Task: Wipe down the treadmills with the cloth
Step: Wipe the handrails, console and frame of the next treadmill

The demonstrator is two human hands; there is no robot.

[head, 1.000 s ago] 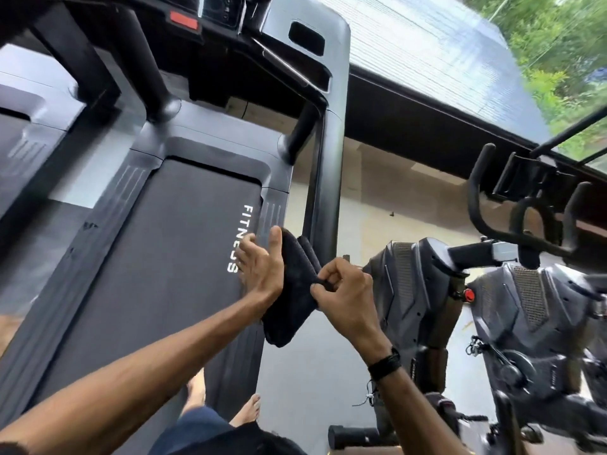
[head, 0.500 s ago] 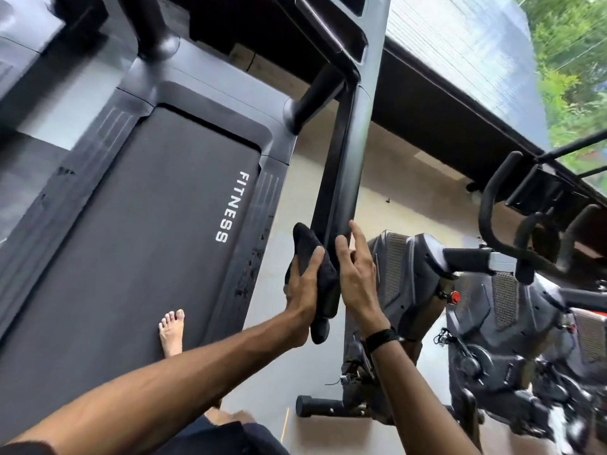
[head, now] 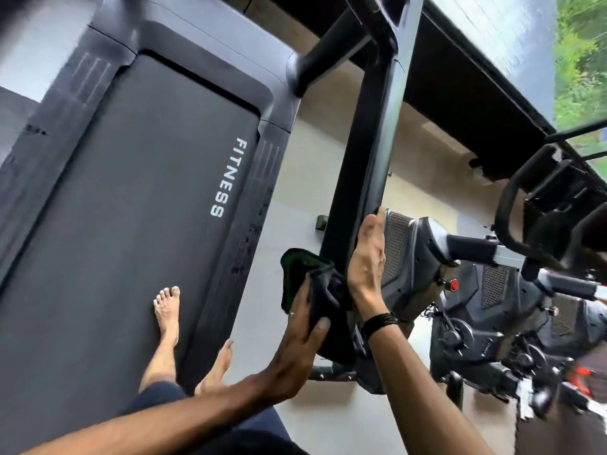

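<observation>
Head view, looking down along the right side of the treadmill. Left arm reaches in from lower left, forearm angled up and to the right; left hand has its palm against the dark cloth, fingers extended and spread over the fabric, thumb tip lying on the cloth's lower part, so the hand presses it rather than clenching it. Right arm comes up from the lower right, a black wristband at the wrist; right hand is held flat and upright, fingers straight and together, laid along the right edge of the treadmill's dark handrail post, released and grasping nothing. The cloth sits between the two hands at the lower end of the post, bunched, its upper corner folded outward to the left showing a green edge; its right side touches the heel of the right hand. Whether the cloth wraps round the post cannot be told. Two bare feet stand at the belt's right side, one on the belt near the FITNESS lettering. Exercise bikes stand to the right
</observation>
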